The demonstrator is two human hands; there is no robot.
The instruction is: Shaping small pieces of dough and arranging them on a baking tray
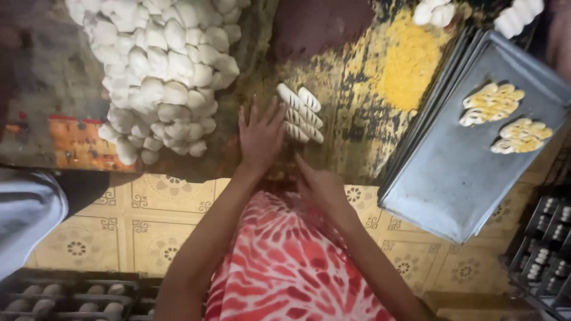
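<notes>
My left hand point(260, 135) lies flat on the worn worktop point(351, 113), fingers spread, its fingertips against a row of several short white dough strips point(300, 113). My right hand point(321, 185) hovers at the table's near edge just below those strips, fingers loosely curled with one pointing up toward them, and it holds nothing I can see. A big heap of white dough pieces point(160, 71) fills the table to the left of my left hand.
A grey metal baking tray point(452, 178) sits on a stack at the right with two yellow-crumbed shaped doughs point(491, 103). Yellow crumbs point(410, 62) are spread on the table. More dough pieces point(434, 12) lie at the far edge. Racks of trays point(65, 297) stand by the patterned floor.
</notes>
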